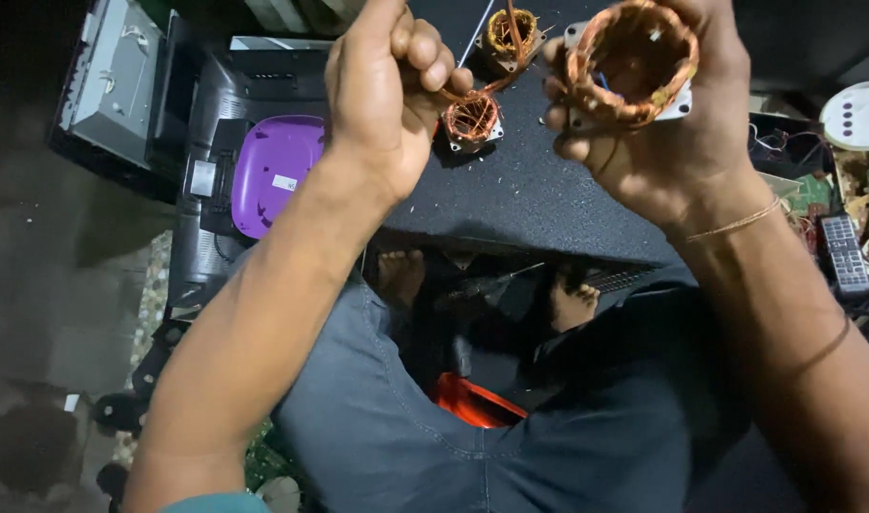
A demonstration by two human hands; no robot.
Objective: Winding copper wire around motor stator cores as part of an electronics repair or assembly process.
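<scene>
Head view: right hand (658,123) fingers clamping large copper coil (629,62); left hand (387,90) fingers pinching, probably, loose copper wire (482,87) above counter (520,190); pulling steadily, avoiding kinks.

purple casing (275,171), remote control (844,253), grey box (116,76)

Repair workshop, copper motor coils (472,119), remote control (844,252), scattered electronics
</scene>
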